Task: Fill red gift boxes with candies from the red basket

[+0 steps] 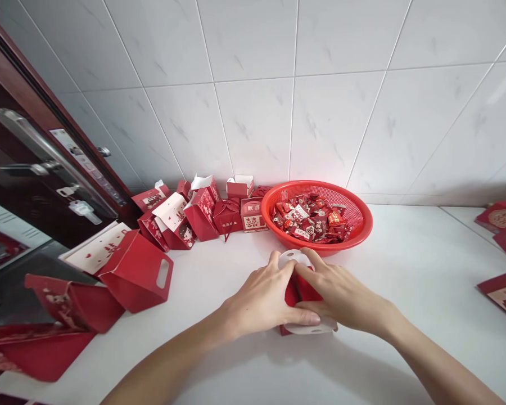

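A small red paper gift box with white rounded flaps stands on the white table, between my two hands. My left hand wraps its left side, with the thumb across the near flap and the fingers at the far flap. From the right, my right hand curls over the top, its fingertips on the red panels. Much of the box is covered by my fingers. Just behind it sits a red plastic basket holding many wrapped candies.
Several red and white folded gift boxes line the wall, and more red boxes stand along the left edge. Flat red box pieces lie at the far right. A dark door with keys in its lock stands open at left.
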The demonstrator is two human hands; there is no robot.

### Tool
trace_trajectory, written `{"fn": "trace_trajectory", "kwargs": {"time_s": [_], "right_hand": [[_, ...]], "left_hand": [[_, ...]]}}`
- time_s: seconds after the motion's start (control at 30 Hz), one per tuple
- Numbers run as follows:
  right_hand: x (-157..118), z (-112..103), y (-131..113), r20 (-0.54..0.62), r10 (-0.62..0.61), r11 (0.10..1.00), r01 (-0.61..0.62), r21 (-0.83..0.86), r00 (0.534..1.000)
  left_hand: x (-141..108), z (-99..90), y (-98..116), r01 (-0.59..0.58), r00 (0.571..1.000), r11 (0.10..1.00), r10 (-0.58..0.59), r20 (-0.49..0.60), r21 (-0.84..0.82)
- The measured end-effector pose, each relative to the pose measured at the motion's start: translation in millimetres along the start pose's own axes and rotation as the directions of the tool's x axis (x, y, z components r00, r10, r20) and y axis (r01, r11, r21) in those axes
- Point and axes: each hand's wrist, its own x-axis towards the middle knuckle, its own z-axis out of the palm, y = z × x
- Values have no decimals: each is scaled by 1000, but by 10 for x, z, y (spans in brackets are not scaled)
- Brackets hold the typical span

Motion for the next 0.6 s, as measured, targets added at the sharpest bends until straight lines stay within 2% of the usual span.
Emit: {"fn": "trace_trajectory", "kwargs": {"time_s": [0.13,0.23,0.3,0.37,0.53,0.6], "right_hand": [[-63,-95,147,-25,-39,952,45,303,999],[-124,-150,271,30,-25,870,7,492,999],[-167,-179,344,64,-19,833,-20,552,998],[-204,-203,405,71,-9,841,-30,540,997],[-235,-221,496,63,-32,934,7,358,997],[-228,-209,498,-23,-78,950,81,303,997]], "left_hand": [[13,-21,-12,-25,1000,1000,25,-2,-2],[41,-8,-28,-56,998,998,56,-35,7],[68,13,-46,-66,996,998,66,-57,5],[94,30,-67,-62,996,998,62,-61,2],[115,20,-106,-72,996,997,72,-58,-1],[109,12,-106,-113,993,994,113,-27,-3]]}}
